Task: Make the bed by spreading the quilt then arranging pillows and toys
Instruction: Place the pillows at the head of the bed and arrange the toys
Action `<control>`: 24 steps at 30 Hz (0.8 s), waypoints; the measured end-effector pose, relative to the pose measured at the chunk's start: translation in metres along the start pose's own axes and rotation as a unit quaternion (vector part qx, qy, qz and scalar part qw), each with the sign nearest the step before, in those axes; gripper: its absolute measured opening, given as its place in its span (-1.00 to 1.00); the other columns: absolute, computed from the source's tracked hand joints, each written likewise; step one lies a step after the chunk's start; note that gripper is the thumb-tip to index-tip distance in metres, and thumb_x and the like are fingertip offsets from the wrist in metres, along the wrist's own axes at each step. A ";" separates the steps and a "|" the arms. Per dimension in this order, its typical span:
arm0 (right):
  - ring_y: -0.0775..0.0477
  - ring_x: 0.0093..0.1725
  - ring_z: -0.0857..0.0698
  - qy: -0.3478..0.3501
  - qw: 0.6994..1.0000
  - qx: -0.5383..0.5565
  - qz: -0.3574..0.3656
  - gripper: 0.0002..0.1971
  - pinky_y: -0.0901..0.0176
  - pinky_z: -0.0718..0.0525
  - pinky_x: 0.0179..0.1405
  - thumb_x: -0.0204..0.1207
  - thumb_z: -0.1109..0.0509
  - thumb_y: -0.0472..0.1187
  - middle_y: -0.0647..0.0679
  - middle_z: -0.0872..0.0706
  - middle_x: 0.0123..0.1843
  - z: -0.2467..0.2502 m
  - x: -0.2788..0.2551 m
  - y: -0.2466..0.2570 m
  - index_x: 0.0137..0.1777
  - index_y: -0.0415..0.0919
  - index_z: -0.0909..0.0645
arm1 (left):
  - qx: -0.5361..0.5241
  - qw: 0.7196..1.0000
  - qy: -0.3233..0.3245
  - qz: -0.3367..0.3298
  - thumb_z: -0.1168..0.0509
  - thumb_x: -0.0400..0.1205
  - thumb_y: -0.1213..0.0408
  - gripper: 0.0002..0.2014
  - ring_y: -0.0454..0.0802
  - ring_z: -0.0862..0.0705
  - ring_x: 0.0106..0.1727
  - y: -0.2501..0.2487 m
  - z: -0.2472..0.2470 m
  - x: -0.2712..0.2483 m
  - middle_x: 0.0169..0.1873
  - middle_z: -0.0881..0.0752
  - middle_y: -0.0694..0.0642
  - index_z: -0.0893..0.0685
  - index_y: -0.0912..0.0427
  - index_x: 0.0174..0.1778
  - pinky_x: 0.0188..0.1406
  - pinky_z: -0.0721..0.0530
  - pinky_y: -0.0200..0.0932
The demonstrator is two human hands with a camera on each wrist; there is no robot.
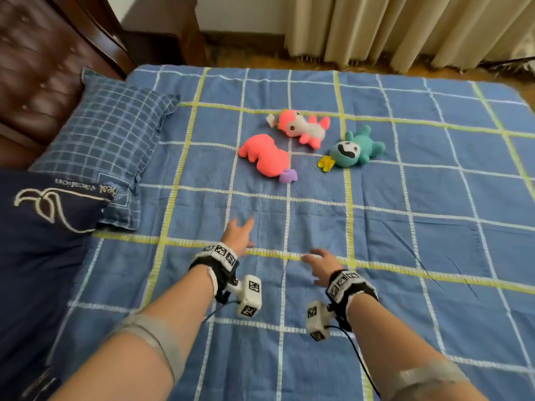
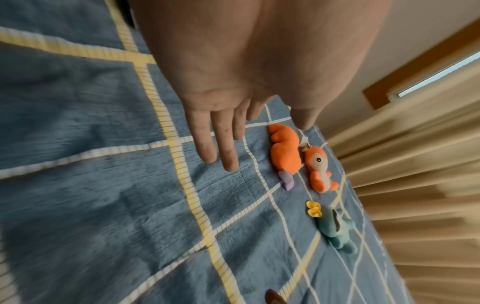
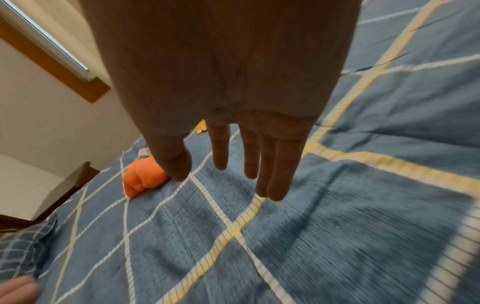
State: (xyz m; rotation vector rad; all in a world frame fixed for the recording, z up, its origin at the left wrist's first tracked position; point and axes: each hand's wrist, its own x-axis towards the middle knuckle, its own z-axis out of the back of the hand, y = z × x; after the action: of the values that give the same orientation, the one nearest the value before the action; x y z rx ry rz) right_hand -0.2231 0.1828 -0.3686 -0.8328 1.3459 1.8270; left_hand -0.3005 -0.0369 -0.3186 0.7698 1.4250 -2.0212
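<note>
Quilt (image 1: 376, 227) lies spread flat across the bed, both pillows by the headboard, three toys clustered mid-bed, and my left hand (image 1: 238, 234) and right hand (image 1: 321, 266) reach out, grips wide and empty, for gathering them next.

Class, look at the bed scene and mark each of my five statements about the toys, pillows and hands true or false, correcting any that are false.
1. Three plush toys lie on the blue checked quilt. True.
2. The left hand grips the teal plush toy with a yellow bow. False: it holds nothing, fingers straight.
3. The plain pink plush toy lies nearer the hands than the pink-and-white plush toy. True.
4. The right hand pinches the quilt. False: its fingers are extended, gripping nothing.
5. The checked blue pillow lies at the foot of the bed. False: it lies beside the brown padded headboard.
</note>
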 end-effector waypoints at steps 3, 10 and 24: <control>-0.16 -0.27 -0.53 -0.015 0.999 0.031 0.003 -0.52 0.10 -0.50 -0.34 0.56 -0.40 -0.10 -0.21 -0.61 -0.10 -0.004 -0.055 -0.019 0.48 -0.13 -0.50 | 0.006 1.000 0.009 -0.024 -0.11 0.73 -0.09 -0.40 0.14 -0.73 -0.02 0.003 0.022 -0.064 0.22 -0.56 0.08 -0.24 0.13 0.63 -0.29 -0.59 -0.09; -0.21 -0.11 -0.63 -0.024 0.998 -0.003 0.059 -0.57 -0.01 -0.60 -0.21 0.55 -0.44 -0.11 -0.29 -0.70 0.08 -0.014 -0.232 -0.024 0.41 -0.09 -0.50 | 0.146 0.978 0.072 -0.127 -0.20 0.70 0.07 -0.72 0.14 -0.68 -0.26 -0.014 0.076 -0.201 -0.14 -0.66 0.19 -0.50 0.05 -0.32 -0.39 -0.44 -0.19; -0.13 -0.04 -0.73 -0.221 0.962 0.066 0.142 -0.58 0.17 -0.60 -0.31 0.61 -0.41 -0.08 -0.21 -0.69 0.26 0.180 -0.530 -0.187 0.45 -0.12 -0.52 | 0.431 0.795 0.251 -0.346 -0.26 0.63 0.32 -0.90 0.19 -0.70 -0.34 -0.028 -0.125 -0.482 -0.18 -0.72 0.29 -0.69 0.19 -0.07 -0.67 -0.47 -0.45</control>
State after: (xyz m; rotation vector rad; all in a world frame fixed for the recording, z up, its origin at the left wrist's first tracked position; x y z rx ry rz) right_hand 0.2049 0.3071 0.0185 -0.1435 1.3175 1.9627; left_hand 0.0292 0.1408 0.0109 1.3747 1.0400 -3.3310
